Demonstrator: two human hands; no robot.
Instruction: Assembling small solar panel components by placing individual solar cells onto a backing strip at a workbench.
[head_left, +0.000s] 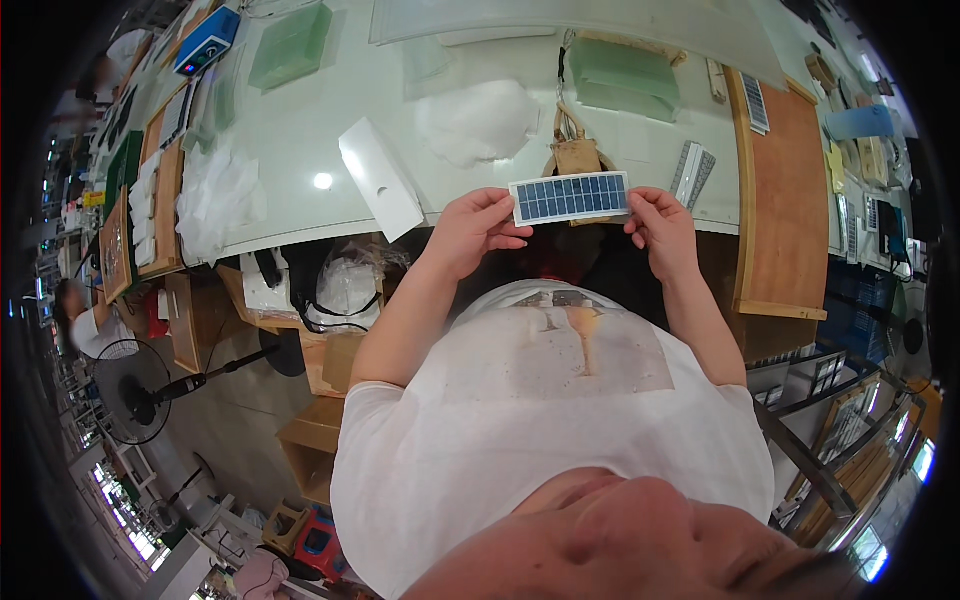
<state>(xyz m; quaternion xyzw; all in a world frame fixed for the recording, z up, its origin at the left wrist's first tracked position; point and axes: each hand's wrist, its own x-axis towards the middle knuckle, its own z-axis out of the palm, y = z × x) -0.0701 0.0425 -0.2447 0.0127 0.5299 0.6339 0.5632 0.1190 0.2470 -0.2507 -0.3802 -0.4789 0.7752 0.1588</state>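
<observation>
Between my hands I hold up a small solar panel (570,198), a blue gridded rectangle with a white border, level over the table's front edge. My left hand (482,225) pinches its left end between thumb and fingers. At the right end, my right hand (661,222) grips it the same way. Just behind the panel stands a tan block-like fixture (576,157) with a cord running up from it, partly hidden by the panel. A long white box (381,180) lies slanted at the table edge, left of my left hand. Several narrow panel strips (692,174) lie beyond my right hand.
On the white table (300,140) sit a heap of white sheet material (478,120), stacks of greenish clear sheets (290,46) (625,80) and a blue device (207,42). A wooden board (785,190) borders the right side. A standing fan (135,390) and another person (95,320) are at left.
</observation>
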